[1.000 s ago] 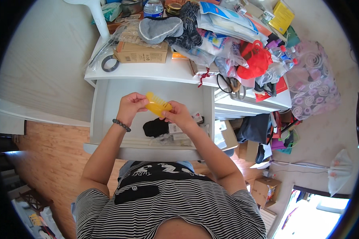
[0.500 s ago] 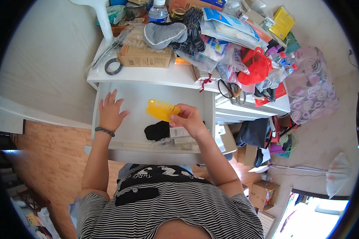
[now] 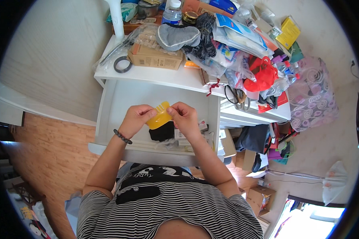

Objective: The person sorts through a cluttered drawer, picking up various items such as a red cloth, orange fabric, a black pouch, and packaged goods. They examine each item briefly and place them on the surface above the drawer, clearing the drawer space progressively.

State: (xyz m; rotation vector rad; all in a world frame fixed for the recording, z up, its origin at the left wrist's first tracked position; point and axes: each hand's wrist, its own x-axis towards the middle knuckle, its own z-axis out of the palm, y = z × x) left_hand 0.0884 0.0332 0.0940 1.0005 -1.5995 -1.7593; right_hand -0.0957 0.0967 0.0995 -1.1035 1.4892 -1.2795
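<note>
A yellow wide-toothed comb point(image 3: 160, 118) is held between both hands over the open white drawer point(image 3: 125, 93). My left hand point(image 3: 136, 119), with a dark beaded bracelet at the wrist, pinches the comb's left end. At the other end, the thumb and fingers of my right hand point(image 3: 185, 119) grip it. The comb's teeth point away from me. Below the hands, a black cloth item point(image 3: 162, 132) lies in the near part of the drawer. Beside it are small white boxes point(image 3: 180, 134) and clear plastic packaging point(image 3: 169, 145), partly covered by my right hand and wrist.
On the white dresser top point(image 3: 111, 73) stand a brown cardboard box point(image 3: 155, 57), a roll of dark tape point(image 3: 122, 64), a water bottle point(image 3: 172, 12) and a grey mesh cap-like item point(image 3: 177, 36). A red bag point(image 3: 261, 74) and plastic packages crowd the right side.
My left hand has moved right from the drawer's left side and taken hold of the comb. The comb has turned in my right hand, and both hands now grip it.
</note>
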